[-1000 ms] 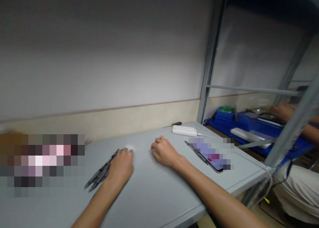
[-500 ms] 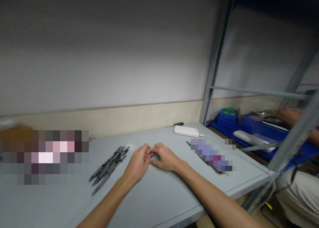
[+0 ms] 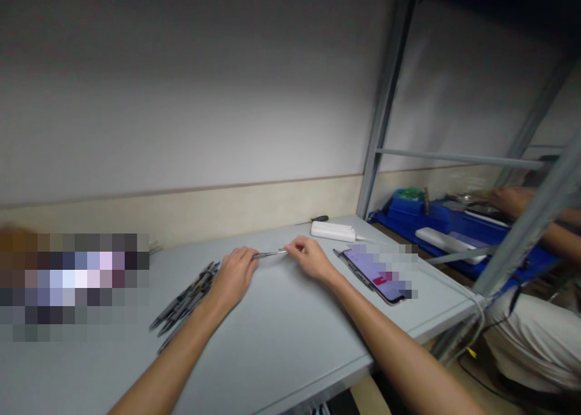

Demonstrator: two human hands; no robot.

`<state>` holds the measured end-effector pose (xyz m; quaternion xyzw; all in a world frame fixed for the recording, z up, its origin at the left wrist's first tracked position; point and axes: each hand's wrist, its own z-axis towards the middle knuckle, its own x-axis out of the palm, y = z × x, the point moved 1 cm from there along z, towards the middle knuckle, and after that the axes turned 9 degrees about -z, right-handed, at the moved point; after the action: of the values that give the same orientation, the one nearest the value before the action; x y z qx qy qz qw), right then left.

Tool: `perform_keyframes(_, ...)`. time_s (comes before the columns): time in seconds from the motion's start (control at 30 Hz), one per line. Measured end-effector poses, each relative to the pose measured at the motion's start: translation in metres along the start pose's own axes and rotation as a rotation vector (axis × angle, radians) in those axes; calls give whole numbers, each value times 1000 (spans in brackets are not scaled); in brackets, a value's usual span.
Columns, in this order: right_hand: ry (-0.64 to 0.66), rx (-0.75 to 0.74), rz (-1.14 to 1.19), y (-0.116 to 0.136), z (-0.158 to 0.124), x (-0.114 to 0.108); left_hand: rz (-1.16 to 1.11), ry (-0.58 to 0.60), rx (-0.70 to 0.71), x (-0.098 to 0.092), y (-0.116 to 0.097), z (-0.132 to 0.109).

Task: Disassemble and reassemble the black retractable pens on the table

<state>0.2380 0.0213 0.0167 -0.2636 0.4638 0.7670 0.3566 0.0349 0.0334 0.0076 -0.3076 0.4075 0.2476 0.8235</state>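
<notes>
Hands parted, pen (image 3: 271, 254) stretched between both grips.

Grey table (image 3: 281, 342): pen pile (image 3: 186, 300), phone (image 3: 374, 276), white box (image 3: 333, 231).

Grey surface (image 3: 281, 348) w/ a phone (image 3: 373, 274) as landmark, screen lit. White power strip (image 3: 333, 231) just behind phone; screwdriver (image 3: 313, 220) beyond strip, near wall. Metal rack post (image 3: 385, 100) behind-right of phone. Blue tray (image 3: 454, 227) further right, a co-worker's hand (image 3: 511, 198) over it.
</notes>
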Motion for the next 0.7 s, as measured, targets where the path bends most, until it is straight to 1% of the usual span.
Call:
perform_keyframes(0.07, 43, 26, 8, 0, -1, -1, 87, 24, 25, -2, 1, 3)
perform_keyframes(0.13, 104, -31, -36, 3, -4, 1, 191, 62, 32, -3, -3, 5)
perform_keyframes(0.2, 171, -99, -139, 8, -8, 6, 276, 103, 43, -1, -9, 4)
perform_keyframes(0.23, 207, -97, -217, 10, -10, 9, 304, 114, 55, 0, -13, 4)
perform_keyframes(0.27, 231, -67, -309, 12, -12, 13, 328, 116, 78, 1, -18, 3)
perform_keyframes(0.37, 245, 62, -549, 16, -15, 21, 357, 108, 165, 4, -28, 2)
perform_keyframes(0.4, 261, 79, -594, 17, -16, 22, 350, 120, 188, 6, -30, 2)
perform_keyframes(0.47, 291, 62, -650, 18, -17, 23, 313, 152, 206, 9, -31, 1)
perform_keyframes(0.53, 280, 13, -704, 20, -17, 21, 255, 171, 170, 12, -29, 1)
perform_keyframes(0.63, 242, -49, -771, 24, -17, 18, 113, 180, 23, 18, -24, 1)
perform_keyframes(0.7, 221, -51, -782, 28, -17, 17, -46, 179, -69, 21, -20, 1)
